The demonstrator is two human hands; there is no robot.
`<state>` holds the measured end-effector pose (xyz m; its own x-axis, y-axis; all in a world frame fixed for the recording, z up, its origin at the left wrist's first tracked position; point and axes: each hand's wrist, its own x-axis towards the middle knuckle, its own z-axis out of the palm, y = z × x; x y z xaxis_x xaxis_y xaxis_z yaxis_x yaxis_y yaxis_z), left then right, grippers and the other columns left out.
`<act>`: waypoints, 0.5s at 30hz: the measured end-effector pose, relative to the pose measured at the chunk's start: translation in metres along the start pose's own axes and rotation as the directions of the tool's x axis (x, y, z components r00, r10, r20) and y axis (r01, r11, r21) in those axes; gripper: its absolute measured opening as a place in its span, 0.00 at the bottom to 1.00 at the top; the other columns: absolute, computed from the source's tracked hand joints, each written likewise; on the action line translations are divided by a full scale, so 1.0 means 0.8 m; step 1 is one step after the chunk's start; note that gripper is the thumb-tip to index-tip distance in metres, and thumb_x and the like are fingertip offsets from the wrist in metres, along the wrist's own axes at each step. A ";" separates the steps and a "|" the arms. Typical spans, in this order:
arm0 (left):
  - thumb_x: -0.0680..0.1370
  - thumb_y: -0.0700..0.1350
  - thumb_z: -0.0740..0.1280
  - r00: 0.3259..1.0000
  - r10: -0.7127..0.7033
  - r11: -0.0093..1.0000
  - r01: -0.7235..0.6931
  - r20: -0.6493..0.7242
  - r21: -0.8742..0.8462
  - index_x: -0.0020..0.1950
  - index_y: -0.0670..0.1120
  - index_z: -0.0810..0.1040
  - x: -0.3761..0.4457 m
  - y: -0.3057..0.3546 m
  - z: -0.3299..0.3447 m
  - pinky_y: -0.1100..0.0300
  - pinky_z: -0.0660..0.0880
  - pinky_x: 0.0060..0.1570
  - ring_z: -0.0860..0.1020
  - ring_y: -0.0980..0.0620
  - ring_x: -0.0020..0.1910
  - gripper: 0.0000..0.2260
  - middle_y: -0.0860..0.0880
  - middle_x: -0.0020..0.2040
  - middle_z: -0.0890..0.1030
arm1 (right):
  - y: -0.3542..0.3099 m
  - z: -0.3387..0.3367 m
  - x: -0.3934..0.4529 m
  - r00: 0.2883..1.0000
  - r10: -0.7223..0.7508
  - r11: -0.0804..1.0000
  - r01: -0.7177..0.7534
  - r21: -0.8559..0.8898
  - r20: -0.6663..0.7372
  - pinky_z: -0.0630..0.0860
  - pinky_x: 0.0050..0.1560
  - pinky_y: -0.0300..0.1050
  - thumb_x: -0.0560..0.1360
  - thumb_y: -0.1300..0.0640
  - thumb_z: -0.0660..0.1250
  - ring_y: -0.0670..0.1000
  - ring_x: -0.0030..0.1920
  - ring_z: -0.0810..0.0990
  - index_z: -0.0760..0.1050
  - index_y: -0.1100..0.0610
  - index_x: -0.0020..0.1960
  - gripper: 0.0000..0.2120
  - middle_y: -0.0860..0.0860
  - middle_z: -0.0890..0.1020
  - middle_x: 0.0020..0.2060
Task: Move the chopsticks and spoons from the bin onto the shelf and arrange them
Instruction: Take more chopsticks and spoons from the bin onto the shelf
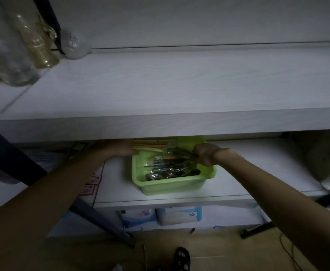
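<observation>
While its fingers curl round a few dark utensil handles, the right hand [206,154] sits over the right rim of the green bin [172,184]. Its left-hand counterpart, the left hand [119,148], rests at the bin's far left corner beside the wooden chopsticks [150,145]; its fingers are hidden under the upper shelf [179,89], so their grip cannot be told. Spoons [168,174] lie heaped inside the bin, which stands on the lower shelf [258,169].

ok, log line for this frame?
left hand: on bin rim | right hand: grips utensils in bin | upper shelf: no cutlery yet
</observation>
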<state>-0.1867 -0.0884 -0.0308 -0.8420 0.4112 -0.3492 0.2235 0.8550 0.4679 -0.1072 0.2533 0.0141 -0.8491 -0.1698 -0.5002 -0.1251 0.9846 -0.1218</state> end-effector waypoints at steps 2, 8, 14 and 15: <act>0.73 0.55 0.74 0.999 -0.016 0.999 0.017 -0.034 0.028 0.66 0.43 0.78 -0.034 0.046 -0.008 0.48 0.77 0.61 0.81 0.46 0.58 0.25 0.46 0.61 0.82 | 0.006 0.000 -0.010 1.000 0.011 0.996 -0.009 0.090 -0.014 0.72 0.45 0.43 0.81 0.47 0.63 0.54 0.50 0.79 0.79 0.55 0.58 0.14 0.55 0.82 0.54; 0.71 0.65 0.73 0.978 -0.195 0.981 0.196 -0.079 -0.001 0.50 0.49 0.79 -0.060 0.077 0.014 0.62 0.75 0.40 0.79 0.55 0.41 0.21 0.52 0.43 0.81 | 0.035 0.028 -0.041 0.994 0.069 0.940 -0.037 0.338 -0.085 0.75 0.47 0.46 0.81 0.50 0.63 0.55 0.48 0.80 0.81 0.58 0.54 0.13 0.56 0.83 0.50; 0.72 0.58 0.77 0.953 -0.270 0.927 0.219 -0.138 -0.304 0.49 0.37 0.82 -0.082 0.097 0.045 0.58 0.73 0.41 0.81 0.46 0.40 0.24 0.44 0.41 0.83 | 0.061 0.056 -0.079 0.986 0.108 0.765 0.000 0.644 -0.128 0.66 0.32 0.42 0.79 0.59 0.64 0.49 0.32 0.71 0.79 0.61 0.43 0.09 0.53 0.76 0.34; 0.72 0.56 0.78 0.944 -0.293 0.908 0.225 -0.150 -0.354 0.48 0.35 0.82 -0.089 0.106 0.054 0.57 0.72 0.38 0.79 0.47 0.37 0.24 0.43 0.38 0.82 | 0.064 0.059 -0.088 0.983 0.120 0.733 0.005 0.680 -0.137 0.66 0.31 0.41 0.80 0.60 0.63 0.49 0.30 0.71 0.79 0.62 0.43 0.10 0.53 0.76 0.34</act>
<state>-0.0868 -0.0318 -0.0013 -0.9343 0.0903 -0.3448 -0.1606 0.7570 0.6333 -0.0294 0.3139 0.0029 -0.9201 -0.0432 -0.3893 0.2532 0.6929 -0.6752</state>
